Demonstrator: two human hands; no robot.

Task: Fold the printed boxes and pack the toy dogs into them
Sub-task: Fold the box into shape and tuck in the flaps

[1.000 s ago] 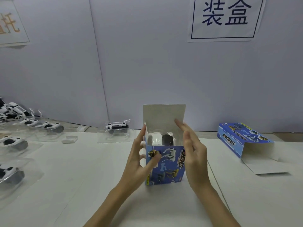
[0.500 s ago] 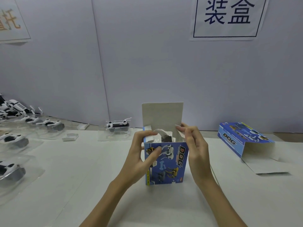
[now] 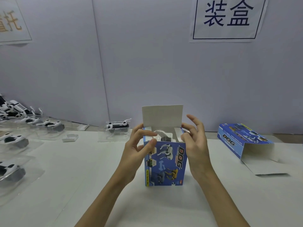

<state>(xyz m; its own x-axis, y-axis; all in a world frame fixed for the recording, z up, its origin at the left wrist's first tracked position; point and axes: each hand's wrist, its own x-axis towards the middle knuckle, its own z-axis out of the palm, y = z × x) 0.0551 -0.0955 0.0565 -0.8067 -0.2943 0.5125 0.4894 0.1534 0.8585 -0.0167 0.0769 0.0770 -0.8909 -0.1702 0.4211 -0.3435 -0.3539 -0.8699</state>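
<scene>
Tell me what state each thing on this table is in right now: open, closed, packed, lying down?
Upright printed box: standing, top open, back lid flap raised, toy dog in a clear tray inside.
Left hand: pinching the box's left top edge.
Right hand: fingers at the right side flap, bending it inward.
Second printed box: lying on its side, end open.
Toy dog in clear tray: unpacked, behind the box.
Other trayed dogs: unpacked, at the left.
</scene>
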